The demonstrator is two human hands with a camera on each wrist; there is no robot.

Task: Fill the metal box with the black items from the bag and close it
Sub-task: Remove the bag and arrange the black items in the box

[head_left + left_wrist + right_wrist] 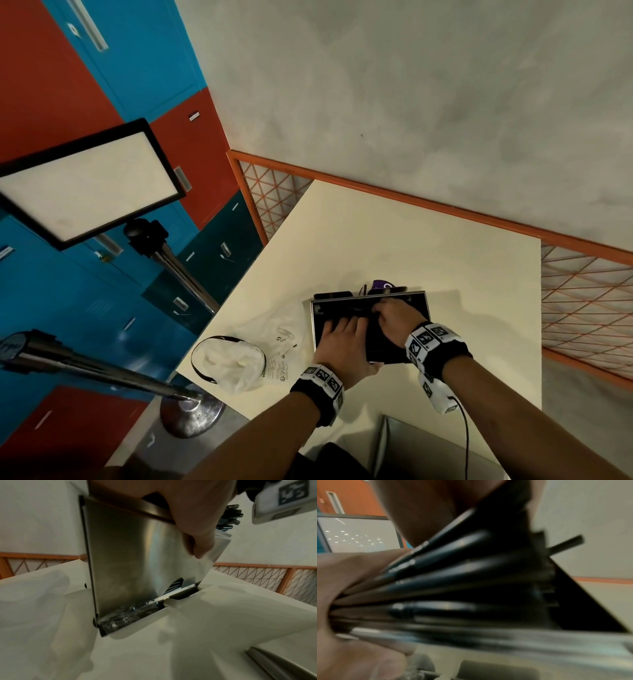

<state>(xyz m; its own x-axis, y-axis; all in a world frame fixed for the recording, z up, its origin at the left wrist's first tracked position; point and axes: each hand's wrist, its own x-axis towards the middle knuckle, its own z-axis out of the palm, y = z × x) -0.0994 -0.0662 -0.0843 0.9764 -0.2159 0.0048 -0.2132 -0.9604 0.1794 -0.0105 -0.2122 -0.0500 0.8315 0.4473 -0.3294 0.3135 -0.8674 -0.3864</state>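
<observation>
The metal box (317,322) lies open on the cream table (411,240). In the left wrist view one half of the metal box (128,561) is tilted up from the half lying flat. My left hand (342,337) grips that raised half, fingers inside and the thumb (200,543) on its shiny underside. My right hand (394,317) curls over long black items (462,568) in the box, holding them against it. Their ends (229,516) stick out past the edge. The white plastic bag (239,359) lies crumpled left of the box.
A purple object (382,285) lies just behind the box. An orange mesh railing (582,301) borders the table's far and right sides. A light panel on a stand (85,181) and a metal post (85,370) stand off the left edge. A grey metal surface (428,445) sits below.
</observation>
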